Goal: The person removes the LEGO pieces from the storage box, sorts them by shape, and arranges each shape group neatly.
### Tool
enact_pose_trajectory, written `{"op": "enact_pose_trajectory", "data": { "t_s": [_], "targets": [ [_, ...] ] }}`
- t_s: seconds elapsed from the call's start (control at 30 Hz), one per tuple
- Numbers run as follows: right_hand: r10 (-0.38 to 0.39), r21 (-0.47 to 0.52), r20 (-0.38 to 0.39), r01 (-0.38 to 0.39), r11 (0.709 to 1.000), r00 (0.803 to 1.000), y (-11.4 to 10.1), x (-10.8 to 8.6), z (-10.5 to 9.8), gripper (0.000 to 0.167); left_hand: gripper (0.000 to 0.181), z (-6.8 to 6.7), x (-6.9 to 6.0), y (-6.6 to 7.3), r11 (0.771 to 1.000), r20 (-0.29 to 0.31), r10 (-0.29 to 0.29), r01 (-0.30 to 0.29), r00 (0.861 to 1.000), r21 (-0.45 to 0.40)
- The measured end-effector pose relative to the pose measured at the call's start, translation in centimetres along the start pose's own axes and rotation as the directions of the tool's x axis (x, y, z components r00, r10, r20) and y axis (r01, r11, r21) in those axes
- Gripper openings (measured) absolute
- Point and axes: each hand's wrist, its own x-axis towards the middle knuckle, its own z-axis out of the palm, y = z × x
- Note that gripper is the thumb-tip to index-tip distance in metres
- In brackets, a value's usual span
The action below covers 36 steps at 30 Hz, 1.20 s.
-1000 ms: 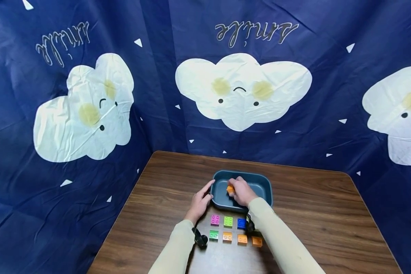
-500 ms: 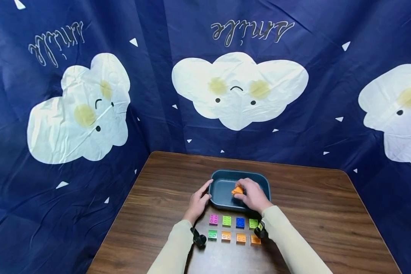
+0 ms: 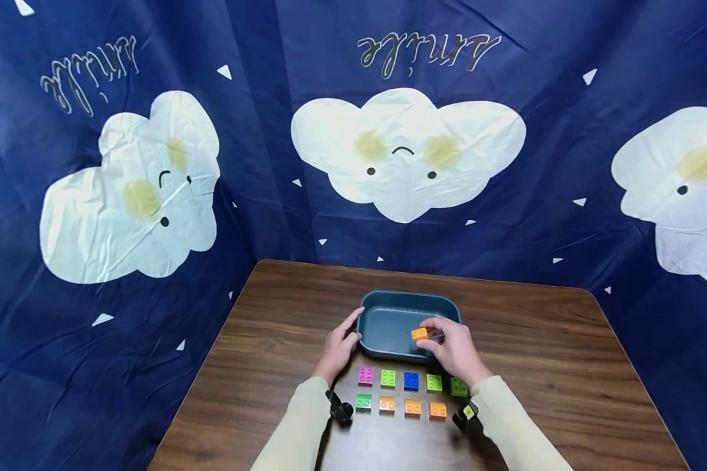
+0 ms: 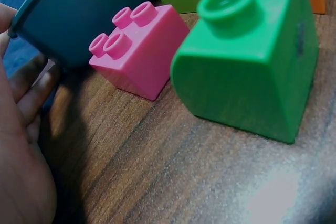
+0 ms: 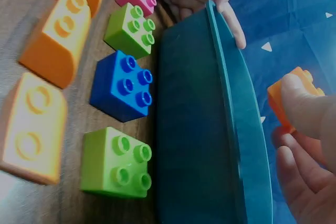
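My right hand (image 3: 458, 350) pinches an orange toy brick (image 3: 419, 333) between thumb and fingers, over the right front part of a dark teal plastic basin (image 3: 409, 358). In the right wrist view, that orange brick (image 5: 286, 98) shows studs facing away from the thumb. At the basin's left side my left hand (image 3: 337, 347) rests with spread fingers, thumb and index finger touching the rim. Close to the left wrist stand a pink brick (image 4: 149, 51) and a green brick (image 4: 236, 77) with a rounded lower side.
Two rows of bricks lie in front of the basin. The far row has pink, lime (image 3: 388, 379), blue (image 3: 411, 381), lime (image 3: 434, 383) and green (image 3: 459, 386); the near row has green (image 3: 363, 402) and three orange bricks (image 3: 412, 407). A patterned blue curtain (image 3: 271, 131) borders the wooden table (image 3: 542, 353).
My right hand has moved right and nearer with the orange brick, from deeper in the basin. More of the row's right end shows now. The left hand stays at the rim.
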Motion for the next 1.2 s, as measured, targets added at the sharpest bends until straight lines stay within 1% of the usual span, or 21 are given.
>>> {"op": "enact_pose_trajectory", "data": {
  "t_s": [0.13,0.27,0.47,0.6,0.73,0.83,0.97,1.1,1.2],
  "targets": [
    [0.004,-0.012,-0.006,-0.004,1.000,1.000,0.1,-1.5,-0.5,0.029,0.062,0.0,-0.1,-0.1,1.000,0.002,0.007,-0.007,1.000,-0.013],
    [-0.003,-0.018,-0.036,0.002,1.000,0.999,0.1,-3.3,-1.0,0.029,0.062,0.0,0.0,-0.2,1.000,0.007,0.024,-0.024,1.000,-0.017],
    [-0.073,-0.018,-0.083,0.071,0.997,0.994,0.8,-6.3,-1.0,0.033,0.062,-0.1,-0.1,-0.4,0.999,-0.008,0.048,-0.048,0.999,0.000],
    [-0.128,-0.019,-0.133,0.126,0.992,0.983,1.5,-8.1,-1.0,0.037,0.061,-0.1,0.0,-0.3,0.999,-0.005,0.037,-0.037,0.999,-0.002],
    [-0.163,-0.057,-0.199,0.155,0.986,0.966,2.2,-9.7,-1.3,0.042,0.061,0.0,0.1,-0.2,1.000,0.006,0.011,-0.011,1.000,-0.010],
    [-0.152,-0.071,-0.228,0.139,0.988,0.962,2.8,-10.9,-1.4,0.042,0.062,0.0,0.0,-0.2,1.000,0.005,0.005,-0.004,1.000,-0.020],
    [-0.116,-0.079,-0.249,0.100,0.992,0.962,3.5,-12.5,-1.3,0.041,0.062,0.0,0.0,-0.1,1.000,0.004,0.003,-0.003,1.000,-0.020],
    [-0.078,-0.105,-0.256,0.053,0.993,0.963,4.1,-14.0,-1.0,0.042,0.062,0.0,-0.1,-0.1,1.000,0.002,0.007,-0.007,1.000,-0.024],
    [-0.066,-0.127,-0.255,0.034,0.991,0.965,4.6,-14.8,-0.7,0.042,0.062,0.1,0.0,-0.1,0.999,0.002,0.007,-0.007,1.000,-0.033]
  ]
}}
